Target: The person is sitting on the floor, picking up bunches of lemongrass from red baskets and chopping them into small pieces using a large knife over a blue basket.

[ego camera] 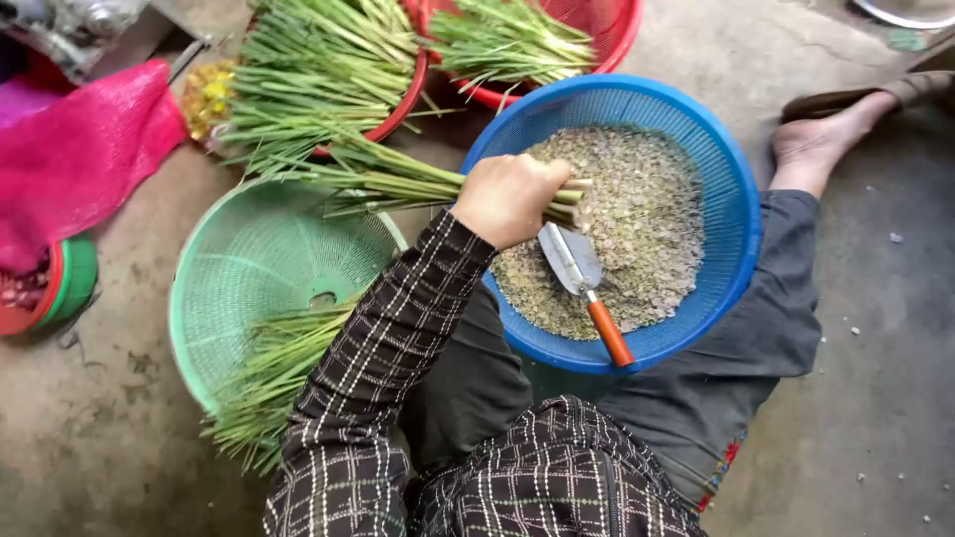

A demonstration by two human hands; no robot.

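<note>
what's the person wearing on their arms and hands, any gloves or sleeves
No gloves: the left hand is bare, with no ring or watch that shows. The left arm wears a long sleeve reaching the wrist, dark brown-black with a thin pale grid check, in a loose, slightly crinkled fabric. The same checked cloth covers the body below. The right hand and arm are out of view.

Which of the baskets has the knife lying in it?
The blue basket, holding chopped bits: the orange-handled knife rests inside. The green basket and red baskets hold only stalks.
</note>
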